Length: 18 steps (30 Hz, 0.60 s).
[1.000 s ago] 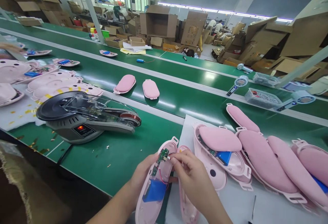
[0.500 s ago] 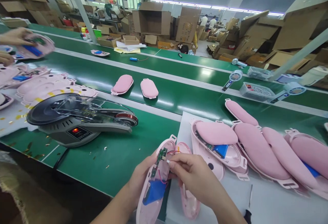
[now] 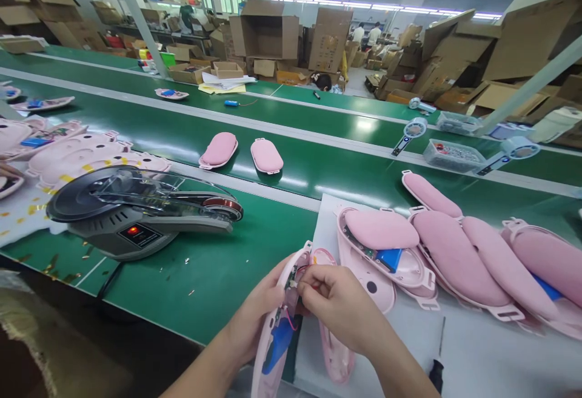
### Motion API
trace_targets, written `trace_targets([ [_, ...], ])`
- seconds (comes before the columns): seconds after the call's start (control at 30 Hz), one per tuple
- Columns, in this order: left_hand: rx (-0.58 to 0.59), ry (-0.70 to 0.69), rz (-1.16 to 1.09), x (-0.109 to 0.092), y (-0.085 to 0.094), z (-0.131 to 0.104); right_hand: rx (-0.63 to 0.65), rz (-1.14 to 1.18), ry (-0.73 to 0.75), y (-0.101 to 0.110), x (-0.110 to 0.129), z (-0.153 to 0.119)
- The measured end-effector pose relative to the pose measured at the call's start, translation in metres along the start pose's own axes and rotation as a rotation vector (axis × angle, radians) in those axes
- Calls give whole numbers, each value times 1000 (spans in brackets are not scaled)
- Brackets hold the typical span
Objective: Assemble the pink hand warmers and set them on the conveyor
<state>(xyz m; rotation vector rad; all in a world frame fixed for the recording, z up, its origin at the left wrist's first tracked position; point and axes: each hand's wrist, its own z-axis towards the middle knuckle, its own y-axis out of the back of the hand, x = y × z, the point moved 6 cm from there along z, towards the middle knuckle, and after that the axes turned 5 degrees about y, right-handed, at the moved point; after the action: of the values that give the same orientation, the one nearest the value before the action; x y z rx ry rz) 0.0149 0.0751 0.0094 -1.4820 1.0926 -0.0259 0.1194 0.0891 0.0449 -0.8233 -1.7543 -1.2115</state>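
Now the pink shell has rolled nearly edge-on in my grip, where half a second ago its hollow faced up at me; it stands tilted, near me and to the right of the tape dispenser. My left hand clamps it, thumb over the rim beside the green board, and my right hand is bent in, fingertips pinched together at that board. What they pinch I cannot tell: the small white plug seen there earlier is mostly lost behind my fingers. I take the turn to mean I've reached the fiddly wiring, with the board brought round to meet my fingertips.

The shell is pale, long and rounded, with a slotted loop at its far end; a flat blue pack sits in its near part, a thin red wire curling beside it.

Farther right of the dispenser lie a second pink half, a screwdriver and overlapping pink shells. Beyond it, on the green belt, rest two pink pieces; well behind it gapes a big carton.
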Motion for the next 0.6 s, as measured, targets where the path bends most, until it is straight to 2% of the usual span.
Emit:
trace_targets([
  [0.23, -40, 45, 75, 4, 11, 3, 41, -84, 44, -3, -1, 2],
  [0.33, -46, 51, 16, 5, 15, 3, -66, -158, 83, 2, -1, -1],
  [0.4, -86, 82, -42, 8, 19, 3, -179, -280, 118, 9, 1, -3],
  [0.47, -122, 109, -80, 11, 23, 3, -220, -448, 133, 12, 1, -3],
  [0.6, -116, 114, -112, 13, 26, 5, -116, -684, 142, 8, -1, 3],
])
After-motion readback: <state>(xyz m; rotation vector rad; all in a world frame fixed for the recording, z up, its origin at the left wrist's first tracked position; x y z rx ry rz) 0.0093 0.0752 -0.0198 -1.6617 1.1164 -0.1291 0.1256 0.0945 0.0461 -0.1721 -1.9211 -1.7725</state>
